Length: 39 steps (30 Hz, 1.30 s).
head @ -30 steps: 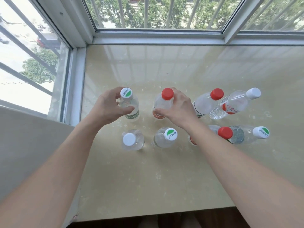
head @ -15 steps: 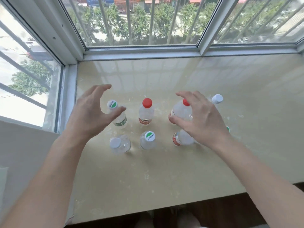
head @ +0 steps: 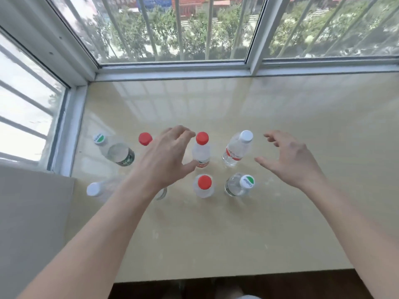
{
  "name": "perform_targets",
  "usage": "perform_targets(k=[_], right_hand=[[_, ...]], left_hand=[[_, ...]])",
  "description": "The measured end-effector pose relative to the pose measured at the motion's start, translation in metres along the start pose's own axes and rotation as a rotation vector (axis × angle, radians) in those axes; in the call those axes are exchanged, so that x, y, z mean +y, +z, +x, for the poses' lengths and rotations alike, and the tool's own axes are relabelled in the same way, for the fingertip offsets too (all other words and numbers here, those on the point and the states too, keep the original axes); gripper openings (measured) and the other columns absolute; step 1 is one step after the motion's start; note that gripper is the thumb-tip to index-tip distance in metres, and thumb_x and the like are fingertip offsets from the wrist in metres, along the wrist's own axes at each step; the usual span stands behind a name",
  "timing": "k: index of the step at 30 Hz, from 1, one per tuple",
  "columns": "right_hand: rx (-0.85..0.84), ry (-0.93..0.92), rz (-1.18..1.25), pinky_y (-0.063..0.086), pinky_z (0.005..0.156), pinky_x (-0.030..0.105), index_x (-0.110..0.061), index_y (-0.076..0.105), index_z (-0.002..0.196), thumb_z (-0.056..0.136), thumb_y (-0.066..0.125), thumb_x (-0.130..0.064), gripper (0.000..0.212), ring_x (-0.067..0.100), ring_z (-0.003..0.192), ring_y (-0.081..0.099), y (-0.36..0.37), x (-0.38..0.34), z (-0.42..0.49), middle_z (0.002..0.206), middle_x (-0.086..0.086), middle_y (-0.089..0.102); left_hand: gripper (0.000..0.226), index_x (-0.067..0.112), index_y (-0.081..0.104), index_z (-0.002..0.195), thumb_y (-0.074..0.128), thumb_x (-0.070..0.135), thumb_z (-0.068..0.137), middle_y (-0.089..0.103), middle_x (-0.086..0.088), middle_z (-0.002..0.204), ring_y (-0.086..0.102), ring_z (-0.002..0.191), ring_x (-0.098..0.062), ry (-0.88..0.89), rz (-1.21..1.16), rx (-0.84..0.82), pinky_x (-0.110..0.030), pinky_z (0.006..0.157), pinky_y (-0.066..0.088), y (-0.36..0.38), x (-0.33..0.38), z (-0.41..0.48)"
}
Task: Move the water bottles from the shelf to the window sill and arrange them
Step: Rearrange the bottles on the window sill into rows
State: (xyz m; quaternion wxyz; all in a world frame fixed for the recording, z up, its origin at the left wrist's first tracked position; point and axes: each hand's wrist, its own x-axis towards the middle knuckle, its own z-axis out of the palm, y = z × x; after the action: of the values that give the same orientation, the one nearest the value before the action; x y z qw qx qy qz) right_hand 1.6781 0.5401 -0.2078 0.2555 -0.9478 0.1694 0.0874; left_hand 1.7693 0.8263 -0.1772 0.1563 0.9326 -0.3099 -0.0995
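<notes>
Water bottles stand in two rows on the pale window sill, towards its left corner; one is mostly hidden under the left forearm. A second ago each hand gripped a back-row bottle; both have since let go and shifted rightward. The left hand is now spread wide and holds nothing, thumb just beside the red-capped bottle; the right hand hovers open and empty, right of the white-capped bottle. The left bottles look settled; the hands seem poised to straighten the right-hand ones.
</notes>
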Motion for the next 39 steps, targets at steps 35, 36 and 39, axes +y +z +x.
perform_targets(k=[35, 36, 39], right_hand=[[-0.236, -0.260, 0.226, 0.050, 0.082, 0.038, -0.025, 0.060, 0.109, 0.062, 0.090, -0.030, 0.056, 0.020, 0.095, 0.059, 0.068, 0.020, 0.090, 0.099, -0.009, 0.065], [-0.248, -0.265, 0.220, 0.050, 0.081, 0.038, -0.025, 0.060, 0.108, 0.062, 0.090, -0.030, 0.055, 0.019, 0.094, 0.059, 0.068, 0.020, 0.091, 0.098, -0.009, 0.065], [-0.266, -0.276, 0.217, 0.049, 0.079, 0.035, -0.025, 0.061, 0.105, 0.062, 0.090, -0.029, 0.052, 0.018, 0.093, 0.060, 0.068, 0.018, 0.092, 0.096, -0.010, 0.066]], left_hand=[[0.049, 0.024, 0.066, 0.108, 0.088, 0.022, 0.064, 0.068, 0.010, 0.099, 0.061, 0.095, -0.014, -0.329, -0.454, 0.140, -0.040, 0.084, 0.056, 0.093, -0.005, 0.055], [0.048, 0.024, 0.066, 0.108, 0.088, 0.022, 0.064, 0.068, 0.010, 0.099, 0.061, 0.096, -0.014, -0.332, -0.464, 0.146, -0.041, 0.084, 0.056, 0.093, -0.005, 0.055], [0.049, 0.026, 0.065, 0.108, 0.087, 0.026, 0.064, 0.068, 0.010, 0.099, 0.062, 0.097, -0.016, -0.335, -0.474, 0.150, -0.043, 0.083, 0.056, 0.094, -0.007, 0.056]])
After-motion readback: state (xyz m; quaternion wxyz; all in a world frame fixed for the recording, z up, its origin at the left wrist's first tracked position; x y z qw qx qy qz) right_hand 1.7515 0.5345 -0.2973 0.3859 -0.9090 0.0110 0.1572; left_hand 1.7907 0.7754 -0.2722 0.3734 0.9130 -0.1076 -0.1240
